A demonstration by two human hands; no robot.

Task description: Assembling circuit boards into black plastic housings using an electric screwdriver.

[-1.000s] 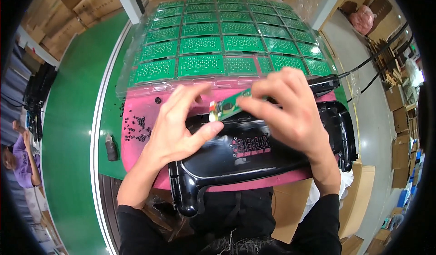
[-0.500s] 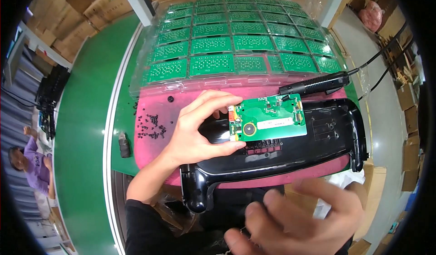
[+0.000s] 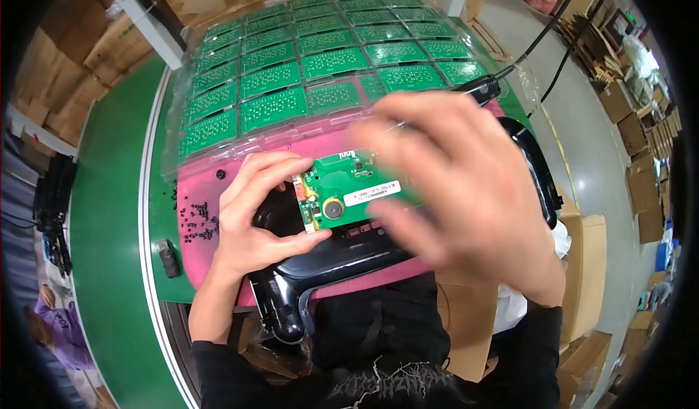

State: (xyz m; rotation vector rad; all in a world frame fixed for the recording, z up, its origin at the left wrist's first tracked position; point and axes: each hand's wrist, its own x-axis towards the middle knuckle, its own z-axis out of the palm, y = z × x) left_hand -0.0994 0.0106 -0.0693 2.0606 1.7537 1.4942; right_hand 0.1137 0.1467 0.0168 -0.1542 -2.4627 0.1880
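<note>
A green circuit board [image 3: 346,172] with a white label and a round disc part is held by its left end in my left hand [image 3: 244,223], thumb at the near edge and fingers at the far edge. Beneath it lies a long black plastic housing [image 3: 342,265] with curved ends. My right hand [image 3: 477,198], smeared by motion, hovers over the board's right end and hides it. Whether those fingers touch the board I cannot tell. Just beyond that hand, the end of a black electric screwdriver [image 3: 480,88] with a cable shows.
A clear plastic tray [image 3: 255,136] holds many green boards at the back. Small black parts [image 3: 198,223] lie scattered on the pink mat [image 3: 200,256], with a dark cylindrical object [image 3: 169,258] to the left. A cardboard box [image 3: 586,274] stands at right. Another person [image 3: 62,329] is far left.
My right hand has risen from the near right to over the board's right end. The left hand still grips the board. The whole view has shifted, so things appear further left.
</note>
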